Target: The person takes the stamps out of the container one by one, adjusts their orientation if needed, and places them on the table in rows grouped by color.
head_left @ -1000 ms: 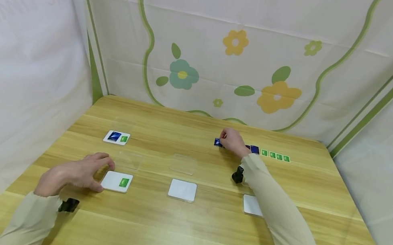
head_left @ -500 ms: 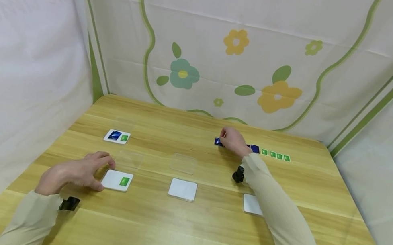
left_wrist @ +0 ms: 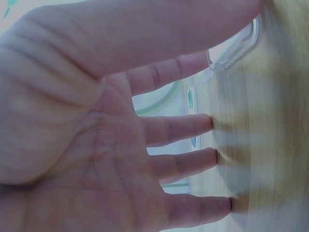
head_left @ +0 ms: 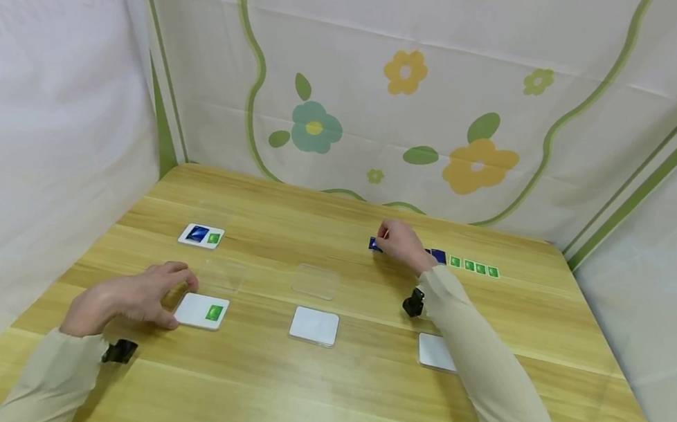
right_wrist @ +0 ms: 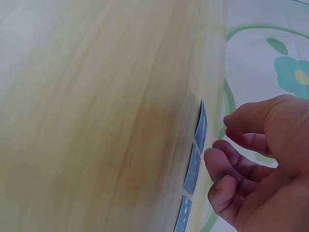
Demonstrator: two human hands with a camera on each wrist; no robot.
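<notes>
In the head view my left hand (head_left: 144,293) is at a flat clear case (head_left: 195,316) with a white face and a small green card (head_left: 214,312) on it. Thumb and index finger hold the case by its left corners; the other fingers reach the tabletop in the left wrist view. My right hand (head_left: 402,243) is over a row of small blue cards (head_left: 440,257) at the back. Its fingers are bent, and the tips come right beside the leftmost blue card (right_wrist: 202,126), whose end stands slightly raised in the right wrist view. Nothing shows between those fingers.
Several small green cards (head_left: 475,267) continue the row rightward. Another white case (head_left: 200,236) at back left bears a blue and a green card. Plain white cases lie at centre (head_left: 314,326) and right (head_left: 435,352), the latter partly under my right forearm. A clear cover (head_left: 315,282) lies behind the centre one.
Both hands stay almost where they were. The right wrist and forearm have shifted slightly to the right, while the fingertips remain at the leftmost blue card.
</notes>
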